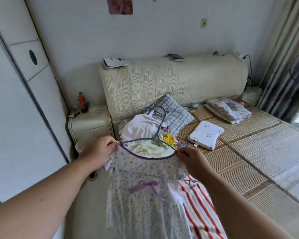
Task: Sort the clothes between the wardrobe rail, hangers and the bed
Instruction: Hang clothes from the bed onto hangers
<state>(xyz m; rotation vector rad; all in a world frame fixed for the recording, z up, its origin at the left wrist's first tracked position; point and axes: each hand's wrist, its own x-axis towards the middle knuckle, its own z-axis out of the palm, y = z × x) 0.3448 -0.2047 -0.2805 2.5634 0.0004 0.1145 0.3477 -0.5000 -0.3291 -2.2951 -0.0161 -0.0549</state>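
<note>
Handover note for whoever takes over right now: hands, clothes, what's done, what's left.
Left hand pinches one shoulder of the floral dress, right hand the other.
Teal hanger sits in its neckline; going on or coming off, cannot tell.
Done, apparently: striped garment with its hanger lies on the bed.
Left: the dress, and the pile of clothes by the checked pillow.
Wardrobe rail not in view.
</note>
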